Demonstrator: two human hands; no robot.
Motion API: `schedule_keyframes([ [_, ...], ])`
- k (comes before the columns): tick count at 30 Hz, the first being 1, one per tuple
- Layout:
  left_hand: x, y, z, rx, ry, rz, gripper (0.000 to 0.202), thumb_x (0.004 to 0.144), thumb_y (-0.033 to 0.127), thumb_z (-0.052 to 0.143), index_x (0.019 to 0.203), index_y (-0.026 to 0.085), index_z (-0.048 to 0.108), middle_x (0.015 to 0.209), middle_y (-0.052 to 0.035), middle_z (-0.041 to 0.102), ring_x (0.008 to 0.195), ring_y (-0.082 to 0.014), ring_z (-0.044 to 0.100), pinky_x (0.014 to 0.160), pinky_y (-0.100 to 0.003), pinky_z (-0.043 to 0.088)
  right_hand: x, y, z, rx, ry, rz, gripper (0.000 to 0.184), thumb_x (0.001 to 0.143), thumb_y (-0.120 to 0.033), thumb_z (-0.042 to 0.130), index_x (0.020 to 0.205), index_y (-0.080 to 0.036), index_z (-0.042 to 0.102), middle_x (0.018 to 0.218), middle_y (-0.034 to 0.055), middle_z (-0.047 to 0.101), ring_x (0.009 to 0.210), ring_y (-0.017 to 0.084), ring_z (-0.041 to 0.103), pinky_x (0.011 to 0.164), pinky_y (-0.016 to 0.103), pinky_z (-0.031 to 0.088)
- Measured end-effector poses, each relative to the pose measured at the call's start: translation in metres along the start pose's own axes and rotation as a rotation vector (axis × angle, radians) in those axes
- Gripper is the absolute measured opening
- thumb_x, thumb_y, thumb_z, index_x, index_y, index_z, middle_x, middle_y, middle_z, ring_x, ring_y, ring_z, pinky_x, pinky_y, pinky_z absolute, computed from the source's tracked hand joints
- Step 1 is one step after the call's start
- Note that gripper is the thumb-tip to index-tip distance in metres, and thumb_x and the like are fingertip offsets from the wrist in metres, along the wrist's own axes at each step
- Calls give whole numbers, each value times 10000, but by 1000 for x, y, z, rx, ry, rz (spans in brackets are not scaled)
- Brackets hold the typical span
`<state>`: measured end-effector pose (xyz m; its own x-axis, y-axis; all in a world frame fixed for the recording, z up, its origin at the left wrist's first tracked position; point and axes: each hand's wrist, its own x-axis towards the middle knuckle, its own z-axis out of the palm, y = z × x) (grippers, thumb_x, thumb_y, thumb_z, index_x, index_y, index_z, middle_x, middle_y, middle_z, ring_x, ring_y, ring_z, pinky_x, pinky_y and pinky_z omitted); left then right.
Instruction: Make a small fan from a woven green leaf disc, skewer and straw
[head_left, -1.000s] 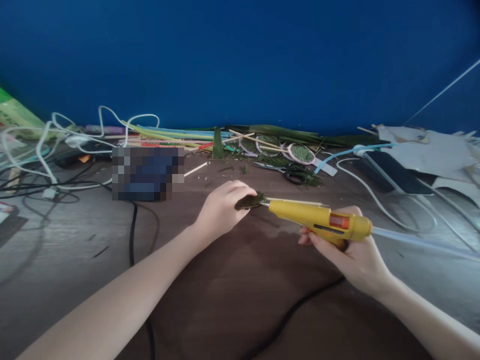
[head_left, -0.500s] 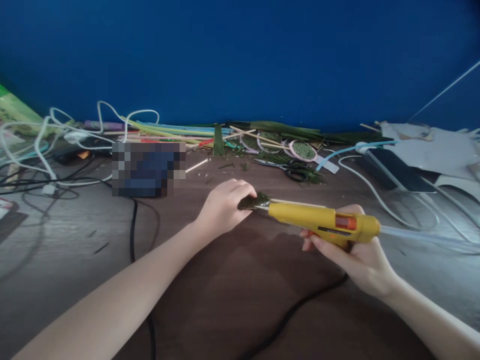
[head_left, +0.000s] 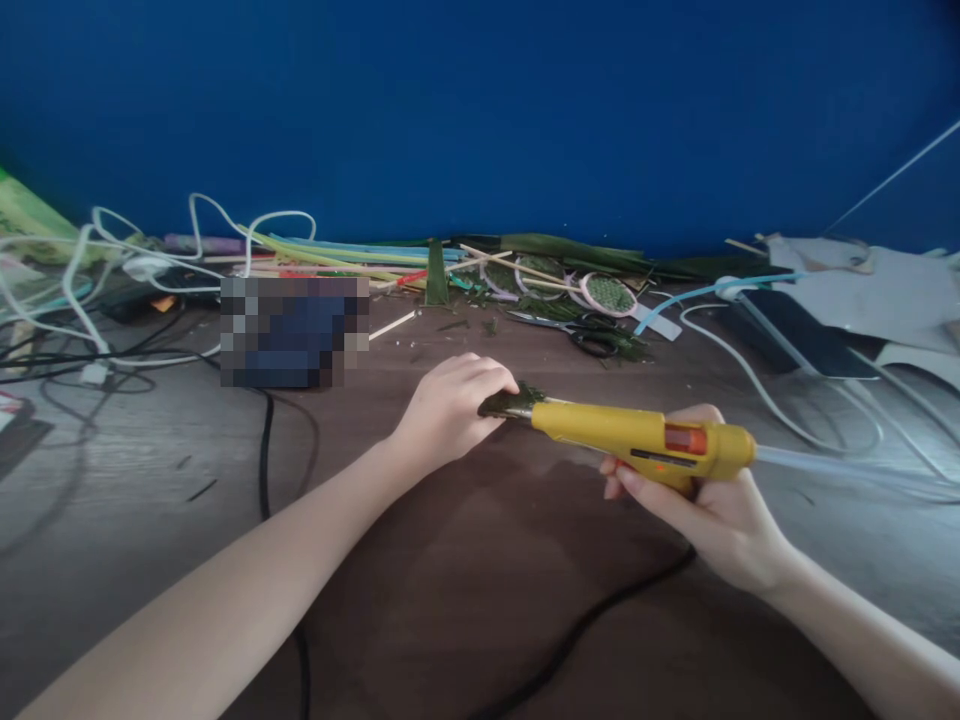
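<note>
A green piece (head_left: 531, 393) is pinched by the left hand (head_left: 450, 410), a glue gun (head_left: 600, 428) held by the right hand (head_left: 716, 515); gluing looks started, not finished.

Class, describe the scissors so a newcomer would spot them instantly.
Below the blue wall stretches a brown table. Beyond the yellow glue gun, beside green scraps, lie the scissors, their silvery blades and black handles setting them apart.
</note>
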<state>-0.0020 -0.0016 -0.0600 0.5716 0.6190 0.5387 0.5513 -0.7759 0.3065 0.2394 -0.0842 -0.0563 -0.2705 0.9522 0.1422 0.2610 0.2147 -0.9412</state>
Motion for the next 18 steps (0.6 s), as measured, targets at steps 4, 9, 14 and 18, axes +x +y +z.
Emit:
schedule_keyframes([
  [4,0,0,0,-7,1,1,52,775,158,556,826,170,560,862,-61,674,797,-179,597,732,-317,462,1,-4,0,-12,-3,-13,210,822,-153,532,914,-240,364,821,12,589,677,163,618,614,301,522],
  [9,-1,0,1,-6,-2,-7,46,785,168,546,828,180,557,870,-56,674,801,-176,598,735,-319,463,3,-7,1,-29,17,-14,235,818,-173,543,917,-241,341,780,9,599,633,154,593,566,280,504],
  [14,-1,-1,0,-24,22,-11,52,778,164,563,829,174,556,865,-62,673,796,-176,600,734,-318,463,4,-8,0,-20,40,-43,244,816,-165,543,918,-250,338,772,-3,602,629,140,589,567,255,492],
  [18,-1,-1,0,-36,37,-11,32,788,156,556,816,170,555,852,-64,676,779,-171,601,728,-315,463,4,-9,-1,-36,50,-50,230,816,-158,537,915,-244,348,765,-2,591,608,132,577,556,250,482],
])
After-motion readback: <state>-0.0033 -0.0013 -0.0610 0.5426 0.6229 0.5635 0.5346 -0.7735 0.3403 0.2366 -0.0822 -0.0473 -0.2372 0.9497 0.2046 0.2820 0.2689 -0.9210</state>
